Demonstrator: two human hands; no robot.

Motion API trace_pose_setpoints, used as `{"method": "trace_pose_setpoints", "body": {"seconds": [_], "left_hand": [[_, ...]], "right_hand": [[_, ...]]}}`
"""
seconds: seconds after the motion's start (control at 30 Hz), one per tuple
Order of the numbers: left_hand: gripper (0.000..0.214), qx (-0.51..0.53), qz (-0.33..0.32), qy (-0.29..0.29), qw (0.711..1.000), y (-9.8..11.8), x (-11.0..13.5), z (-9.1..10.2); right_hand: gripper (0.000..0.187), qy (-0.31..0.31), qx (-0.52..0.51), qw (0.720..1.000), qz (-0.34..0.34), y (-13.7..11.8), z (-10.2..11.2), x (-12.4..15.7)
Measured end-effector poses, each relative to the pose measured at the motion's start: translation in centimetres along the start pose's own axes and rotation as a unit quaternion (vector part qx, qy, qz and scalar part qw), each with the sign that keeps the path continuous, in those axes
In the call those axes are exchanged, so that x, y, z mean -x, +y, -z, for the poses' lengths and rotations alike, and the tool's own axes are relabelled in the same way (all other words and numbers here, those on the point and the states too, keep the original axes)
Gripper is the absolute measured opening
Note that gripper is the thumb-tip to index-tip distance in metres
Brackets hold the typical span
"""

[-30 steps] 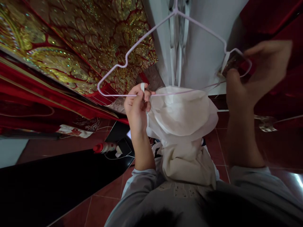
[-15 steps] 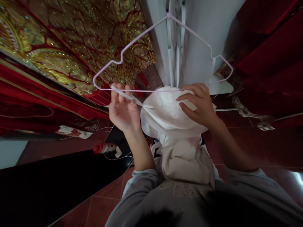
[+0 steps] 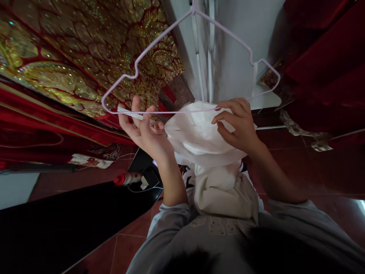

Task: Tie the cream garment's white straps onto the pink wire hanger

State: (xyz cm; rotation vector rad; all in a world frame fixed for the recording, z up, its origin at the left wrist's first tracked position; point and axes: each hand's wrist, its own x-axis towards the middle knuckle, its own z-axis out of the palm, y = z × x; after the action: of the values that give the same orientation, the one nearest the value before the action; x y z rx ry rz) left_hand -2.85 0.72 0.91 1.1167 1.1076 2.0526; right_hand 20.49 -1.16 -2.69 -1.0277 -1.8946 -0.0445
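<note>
A pale lilac clothes hanger (image 3: pixel 159 41) hangs in front of me, its lower bar crossing both hands. My left hand (image 3: pixel 149 131) is at the hanger's left end, fingers bent and spread apart, with a white strap (image 3: pixel 129 113) lying across and between them. My right hand (image 3: pixel 238 123) curls its fingers at the right part of the lower bar; thumb and forefinger are close together over the white garment (image 3: pixel 196 129). This white cloth hangs below the bar in loose, round folds. Another thin white strap (image 3: pixel 254 78) hangs at the hanger's right notch.
Red and gold sequined costumes (image 3: pixel 114 49) hang on the left, dark red cloth (image 3: pixel 322 68) on the right. A black table (image 3: pixel 71 224) at lower left bears a red-capped bottle (image 3: pixel 127 179) and a cable. Beige cloth (image 3: pixel 222 190) lies against my front.
My left hand has turned and moved slightly up and left, taking the strap toward the hanger's left end. The hanger has shifted slightly left in view. My right hand stays nearly still.
</note>
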Motion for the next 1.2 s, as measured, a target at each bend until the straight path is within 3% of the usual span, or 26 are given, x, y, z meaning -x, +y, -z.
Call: {"method": "trace_pose_setpoints", "body": {"seconds": [0.1, 0.2, 0.27, 0.43, 0.63, 0.77, 0.9, 1.03, 1.2], "left_hand": [[0.050, -0.095, -0.079, -0.011, 0.992, -1.6, -0.8, 1.4], [0.049, -0.090, -0.121, -0.035, 0.988, -2.6, -1.4, 2.3], [0.052, -0.072, -0.115, -0.042, 0.990, -2.4, -1.5, 2.1], [0.046, -0.061, -0.131, 0.023, 0.989, -0.8, -2.1, 0.4], [0.056, -0.026, -0.196, 0.003, 0.980, -0.1, -4.1, 0.6], [0.062, -0.118, -0.099, -0.098, 0.983, 0.6, -5.4, 2.8], [0.050, -0.231, -0.005, -0.206, 0.951, 2.2, -6.6, 4.3], [0.037, -0.321, -0.015, -0.239, 0.916, 4.3, -7.6, 4.1], [0.036, -0.302, -0.033, -0.286, 0.909, 5.8, -8.5, 4.2]], "right_hand": [[0.019, 0.012, 0.002, 1.000, 0.003, -0.1, 0.2, 0.0], [0.017, 0.001, 0.007, 1.000, 0.005, -0.1, 0.4, 0.0], [0.017, -0.007, 0.012, 1.000, -0.001, 0.0, 0.5, 0.0], [0.017, 0.003, 0.014, 1.000, -0.004, 0.2, 0.4, 0.0], [0.017, 0.000, 0.026, 1.000, -0.004, -0.3, -0.3, -0.1], [0.015, 0.006, 0.046, 0.999, -0.003, -0.1, -0.4, -0.1], [0.013, 0.025, 0.067, 0.997, 0.008, 0.7, 0.6, -0.3], [0.015, 0.014, 0.073, 0.997, -0.006, 1.0, 1.2, -0.5], [0.012, -0.002, 0.060, 0.998, -0.031, 0.7, 0.7, -0.3]]}}
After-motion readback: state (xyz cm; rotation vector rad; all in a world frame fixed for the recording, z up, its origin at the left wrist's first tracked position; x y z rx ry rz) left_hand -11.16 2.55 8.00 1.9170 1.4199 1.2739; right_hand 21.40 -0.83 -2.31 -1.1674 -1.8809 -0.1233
